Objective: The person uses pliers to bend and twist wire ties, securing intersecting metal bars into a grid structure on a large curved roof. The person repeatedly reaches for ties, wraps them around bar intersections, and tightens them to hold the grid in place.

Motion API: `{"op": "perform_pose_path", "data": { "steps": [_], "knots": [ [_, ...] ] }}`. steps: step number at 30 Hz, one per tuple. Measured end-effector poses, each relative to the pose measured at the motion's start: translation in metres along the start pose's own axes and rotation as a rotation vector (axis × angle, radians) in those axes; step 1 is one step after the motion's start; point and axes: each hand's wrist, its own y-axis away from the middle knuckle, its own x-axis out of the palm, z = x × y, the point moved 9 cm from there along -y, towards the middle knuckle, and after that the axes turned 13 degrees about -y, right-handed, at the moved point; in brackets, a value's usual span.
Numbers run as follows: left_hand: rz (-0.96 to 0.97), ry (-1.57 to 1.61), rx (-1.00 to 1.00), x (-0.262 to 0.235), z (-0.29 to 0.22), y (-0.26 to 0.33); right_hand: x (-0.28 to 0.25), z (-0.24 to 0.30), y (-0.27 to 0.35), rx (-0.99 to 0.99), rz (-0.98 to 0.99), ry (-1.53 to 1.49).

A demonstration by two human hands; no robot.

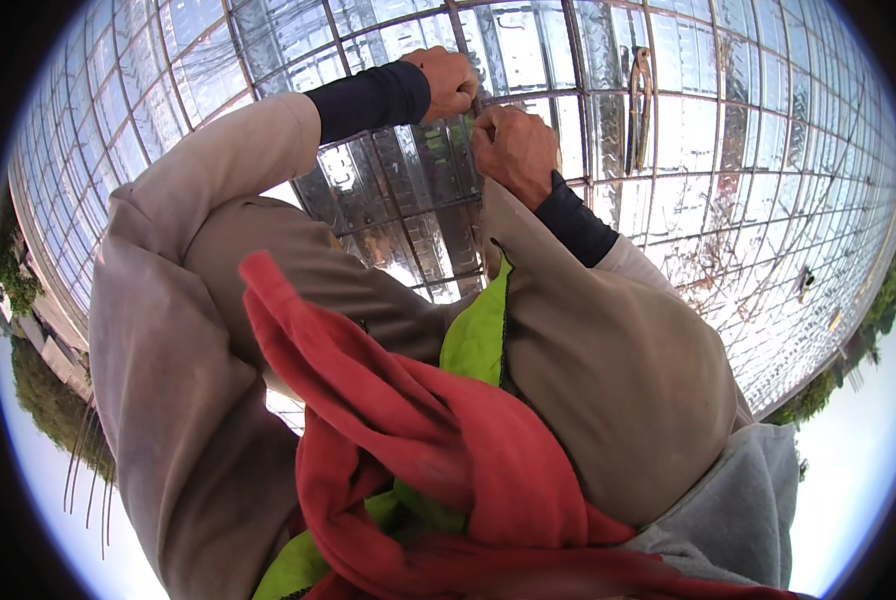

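My left hand [448, 82] is a closed fist at a crossing in the grid of thin steel bars [579, 70]. Just below and to its right, my right hand [516, 148] is also closed, its knuckles up, against the same crossing. Whatever the fingers of either hand hold is hidden. Under the bars lies shiny ribbed metal decking [523, 40]. To the right of my hands, a pair of long-handled pincers [638, 110] rests on the grid with its jaws at the far end.
My bent knees [608, 370] flank the work area, and a red cloth [418, 420] hangs in front of me. Thin loose wires [203, 65] lie at the far left. A small object [806, 280] sits on the grid at right. Several bars [90, 480] stick out beyond the left edge.
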Motion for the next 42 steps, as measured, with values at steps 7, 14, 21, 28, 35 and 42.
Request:
{"op": "perform_pose_path", "data": {
  "steps": [7,14,21,28,35,42],
  "knots": [
    [0.074,0.325,0.109,0.010,-0.001,-0.008,0.012,-0.019,0.002,0.312,0.062,-0.410],
    [-0.074,0.328,0.487,0.001,-0.012,0.006,0.011,-0.012,0.013,0.267,0.313,-0.694],
    [-0.013,-0.003,0.182,-0.006,-0.017,0.006,-0.007,-0.028,0.005,0.295,0.337,-0.667],
    [-0.068,0.126,0.232,0.001,-0.002,-0.005,-0.017,-0.007,-0.024,-0.337,0.011,-0.149],
    [-0.051,0.148,0.131,-0.005,0.005,0.001,-0.017,-0.002,-0.031,-0.521,-0.015,-0.205],
    [0.020,0.164,-0.078,0.006,0.030,-0.015,-0.010,0.000,-0.013,-0.598,-0.021,-0.009]
  ]
}}
